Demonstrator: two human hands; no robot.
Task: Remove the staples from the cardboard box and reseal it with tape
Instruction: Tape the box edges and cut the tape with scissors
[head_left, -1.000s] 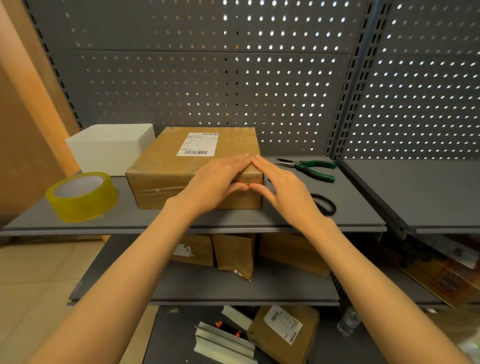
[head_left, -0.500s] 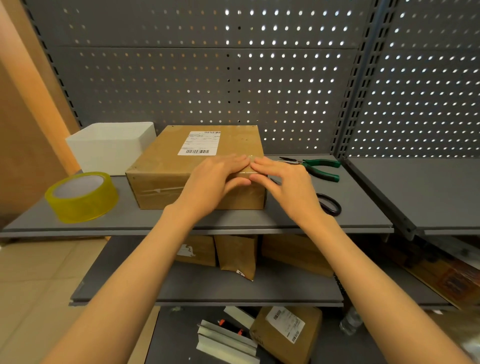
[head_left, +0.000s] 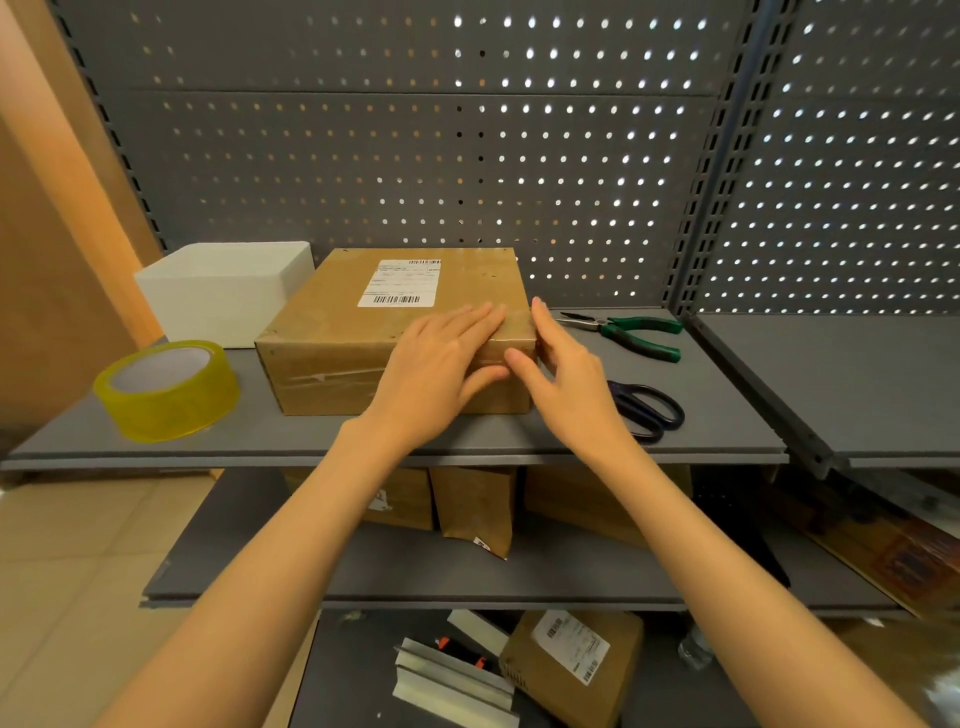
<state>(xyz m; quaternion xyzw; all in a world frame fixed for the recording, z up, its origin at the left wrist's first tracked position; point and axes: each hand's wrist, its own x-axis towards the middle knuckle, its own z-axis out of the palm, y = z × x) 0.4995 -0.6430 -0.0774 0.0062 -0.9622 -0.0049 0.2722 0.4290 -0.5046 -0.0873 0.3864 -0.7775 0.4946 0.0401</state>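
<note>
Head view, left hand: flat, fingers straight, pressing the brown cardboard box top near its right corner.
Right hand: open too, fingers touching that corner's side.

I see white bin back left on grey shelf. Brown packages on shelf below; labelled box, pale metal strips lowest. Perforated back panel behind.

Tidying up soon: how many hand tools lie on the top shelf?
2, both right of the cardboard box: green-handled pliers toward the back, black scissors nearer the front edge, partly hidden by the right hand.
</note>
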